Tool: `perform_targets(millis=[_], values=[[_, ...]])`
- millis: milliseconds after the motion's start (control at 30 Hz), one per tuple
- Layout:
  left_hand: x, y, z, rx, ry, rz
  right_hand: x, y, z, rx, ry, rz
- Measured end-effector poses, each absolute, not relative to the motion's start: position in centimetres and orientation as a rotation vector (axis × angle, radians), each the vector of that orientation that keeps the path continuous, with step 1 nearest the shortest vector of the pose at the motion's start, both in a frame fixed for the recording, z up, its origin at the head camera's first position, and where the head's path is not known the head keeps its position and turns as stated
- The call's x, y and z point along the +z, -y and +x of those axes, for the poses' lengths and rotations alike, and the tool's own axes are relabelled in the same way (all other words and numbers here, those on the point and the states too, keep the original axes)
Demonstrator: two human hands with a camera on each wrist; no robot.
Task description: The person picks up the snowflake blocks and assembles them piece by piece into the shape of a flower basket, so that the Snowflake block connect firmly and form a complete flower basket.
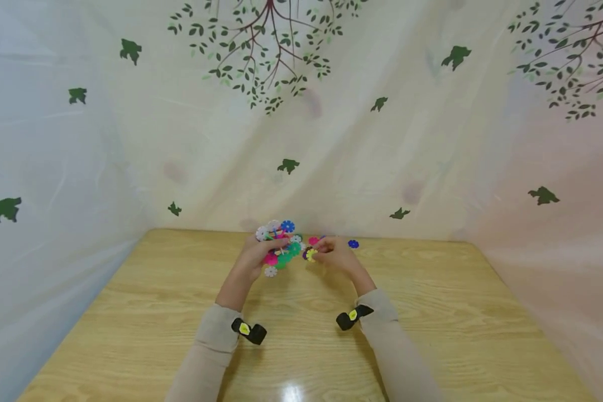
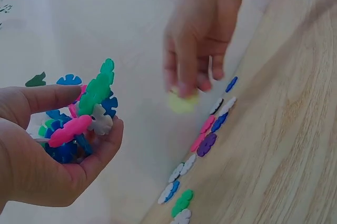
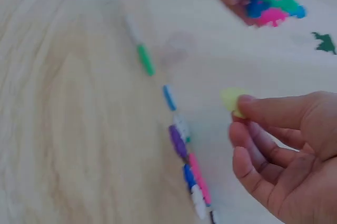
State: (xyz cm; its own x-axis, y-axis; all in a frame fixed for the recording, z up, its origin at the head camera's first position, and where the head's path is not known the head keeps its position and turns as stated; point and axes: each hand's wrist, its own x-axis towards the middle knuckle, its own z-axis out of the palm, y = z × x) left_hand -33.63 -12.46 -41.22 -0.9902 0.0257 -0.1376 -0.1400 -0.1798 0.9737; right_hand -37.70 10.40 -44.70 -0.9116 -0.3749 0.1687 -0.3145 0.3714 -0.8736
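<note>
We see the right hand pinching a yellow disc between thumb and forefinger, its remaining fingers loosely bent below. The disc is flower-shaped and held up off the surface, near its far edge, just right of the left hand. That hand's fingers curl under a bunch of flower-shaped discs, with the thumb across the top; we find green, pink, blue and white among them, but cannot tell how they all join. The two hands are near each other and apart

Beyond the fingers, we see a row of loose discs running left to right along the far edge. A dark blue disc lies at its right end; pink discs and a purple disc lie farther left, and a green disc is near the left end. Nearer to us, light sleeves cover the forearms, with a black band at the left cuff and another at the right. Behind the far edge hangs a pale cloth printed with leafy branches and green birds
</note>
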Motion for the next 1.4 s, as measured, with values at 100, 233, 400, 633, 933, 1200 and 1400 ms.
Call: perform_targets(millis=[100, 233, 400, 633, 933, 1200, 1400], values=[[-41.5, 12.2, -33.5, 2.296, -1.969, -0.098, -43.6, -10.6, -37.0, -1.869, -2.456, -0.626], [-41.7, 11.8, -33.3, 2.273, -1.993, -0.067, -42.3, -9.8, -36.1, -2.021, -2.423, -0.606], [-41.7, 11.6, -33.2, 2.228, -2.074, -0.049, -41.6, -8.4, -35.4, -2.086, -2.448, -0.602], [-41.4, 11.3, -33.1, 2.162, -2.154, -0.097, -39.9, -6.9, -33.0, -2.063, -2.621, -0.714], [-41.1, 10.7, -32.7, 2.28, -2.12, -0.141, -41.7, -6.5, -34.3, -2.237, -2.561, -0.69], [-40.9, 10.1, -32.5, 2.352, -2.019, -0.09, -41.7, -7.1, -34.1, -2.256, -2.527, -0.793], [-40.9, 10.7, -32.7, 2.317, -1.987, 0.016, -41.3, -6.9, -34.1, -2.189, -2.578, -0.801]])
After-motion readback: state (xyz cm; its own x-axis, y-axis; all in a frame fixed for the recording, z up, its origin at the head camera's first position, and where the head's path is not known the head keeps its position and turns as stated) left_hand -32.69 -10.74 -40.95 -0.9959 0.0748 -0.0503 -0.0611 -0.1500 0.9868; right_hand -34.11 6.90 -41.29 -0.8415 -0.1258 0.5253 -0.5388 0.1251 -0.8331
